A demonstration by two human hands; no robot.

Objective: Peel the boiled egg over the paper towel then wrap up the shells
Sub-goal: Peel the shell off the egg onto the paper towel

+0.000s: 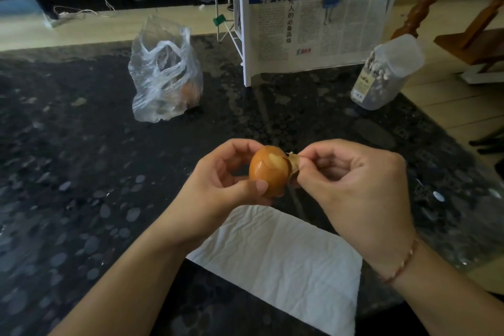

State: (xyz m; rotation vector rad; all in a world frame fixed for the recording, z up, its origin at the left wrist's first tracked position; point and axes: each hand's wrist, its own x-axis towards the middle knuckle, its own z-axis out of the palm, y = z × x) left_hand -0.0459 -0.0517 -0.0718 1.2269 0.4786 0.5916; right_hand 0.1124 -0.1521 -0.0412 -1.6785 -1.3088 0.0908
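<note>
My left hand (pixel 226 177) grips a brown boiled egg (pixel 268 172) above the dark stone counter. A small pale patch shows on the egg where shell has come off. My right hand (pixel 354 185) pinches a flap of shell (pixel 293 162) lifted from the egg's right side. A white paper towel (pixel 278 262) lies flat on the counter just below and nearer than both hands, with no shells visible on it.
A clear plastic bag (pixel 166 73) holding something orange stands at the back left. A white rack with newspaper (pixel 313 33) stands behind the hands. A clear jar of cotton swabs (pixel 387 73) is at the back right, near the counter's right edge.
</note>
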